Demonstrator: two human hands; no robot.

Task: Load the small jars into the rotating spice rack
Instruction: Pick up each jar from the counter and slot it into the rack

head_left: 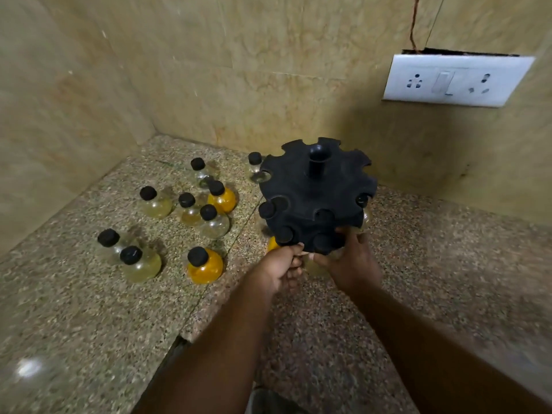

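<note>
The black rotating spice rack (316, 192) stands on the granite counter near the back wall, with a centre post and notched rim. Several black-capped jars hang in its front and side slots, one of them orange (272, 243). My left hand (279, 268) is curled around a pale small jar (316, 268) just under the rack's front rim. My right hand (351, 261) grips the rack's lower front edge, its thumb against the same jar. Several loose jars stand to the left, among them an orange one (205, 265) and a pale one (140, 262).
Tiled walls close off the corner at the left and back. A white socket and switch plate (457, 80) is on the right wall. One jar (255, 167) stands behind the rack's left side. The counter's front edge (179, 339) steps back below my left forearm.
</note>
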